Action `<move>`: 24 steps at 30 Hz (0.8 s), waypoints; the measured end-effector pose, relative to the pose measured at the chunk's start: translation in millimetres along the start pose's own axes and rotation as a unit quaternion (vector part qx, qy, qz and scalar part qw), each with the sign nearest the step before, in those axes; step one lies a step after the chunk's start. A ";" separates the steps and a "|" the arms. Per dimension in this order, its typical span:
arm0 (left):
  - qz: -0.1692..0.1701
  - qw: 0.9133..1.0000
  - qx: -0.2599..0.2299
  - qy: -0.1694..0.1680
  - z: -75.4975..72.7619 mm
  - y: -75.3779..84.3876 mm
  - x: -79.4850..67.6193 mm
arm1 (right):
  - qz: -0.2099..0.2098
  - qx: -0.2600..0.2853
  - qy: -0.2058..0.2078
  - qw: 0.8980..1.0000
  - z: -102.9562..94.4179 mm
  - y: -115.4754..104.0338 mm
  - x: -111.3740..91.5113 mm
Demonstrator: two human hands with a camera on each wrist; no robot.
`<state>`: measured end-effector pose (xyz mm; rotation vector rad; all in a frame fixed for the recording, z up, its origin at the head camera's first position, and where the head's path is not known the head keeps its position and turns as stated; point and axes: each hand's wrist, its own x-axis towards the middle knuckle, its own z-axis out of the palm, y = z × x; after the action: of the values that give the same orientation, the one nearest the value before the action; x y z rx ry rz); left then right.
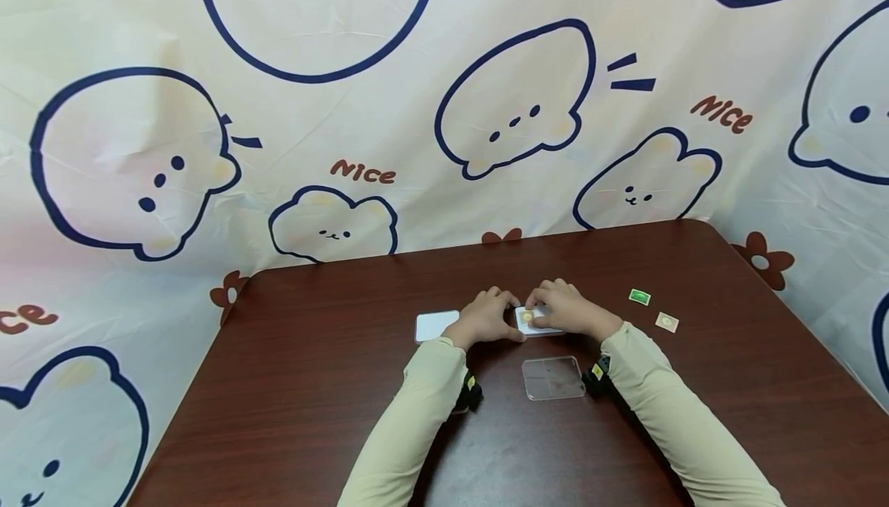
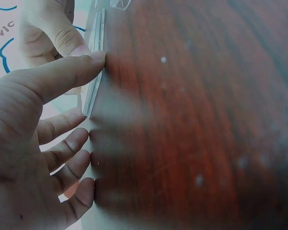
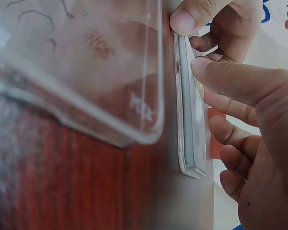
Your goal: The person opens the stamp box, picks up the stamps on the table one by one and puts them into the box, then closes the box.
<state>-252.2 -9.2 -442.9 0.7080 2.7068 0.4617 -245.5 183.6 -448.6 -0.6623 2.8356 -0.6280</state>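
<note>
Left hand (image 1: 485, 319) grips a thin, white case (image 3: 187, 115) with clear edges.

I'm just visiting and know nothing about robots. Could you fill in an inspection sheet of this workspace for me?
Surface: dark reddish-brown table, wood-grained.
Job's things: white-topped case with clear edges; small pale square on top.
Clutter: white rectangle to the left, clear plastic box nearer the wearer, green tile and beige tile to the right.
Grips: left grip, a bare hand, holds the case's left end; right grip, also bare, is at the square, pinching or not unclear.
Cables: nothing seen.
Surroundings: cartoon-printed backdrop reading "Nice".
</note>
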 end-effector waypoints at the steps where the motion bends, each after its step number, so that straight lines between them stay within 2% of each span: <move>1: 0.000 1.000 0.000 0.000 -0.1 0.0 -0.1 | 0.000 -0.001 0.002 1.000 0.3 0.4 0.0; 11: -0.002 1.000 -0.001 0.000 -0.9 -0.2 -2.2 | 0.002 0.022 0.020 1.000 -7.3 6.1 -7.9; 15: -0.002 1.000 0.000 0.005 -1.2 -0.2 -2.1 | 0.006 0.025 0.030 0.999 -13.7 14.0 -16.3; 20: -0.003 1.000 -0.002 0.006 -1.2 0.4 -1.7 | 0.009 0.056 0.036 0.998 -21.3 25.0 -30.1; 24: 0.000 1.000 -0.004 0.001 -1.6 1.6 -2.3 | 0.030 0.075 0.044 0.996 -27.9 37.5 -44.8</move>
<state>-250.2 -9.4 -440.3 0.7043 2.7058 0.4744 -227.1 244.6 -437.1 -0.5338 2.8383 -0.8706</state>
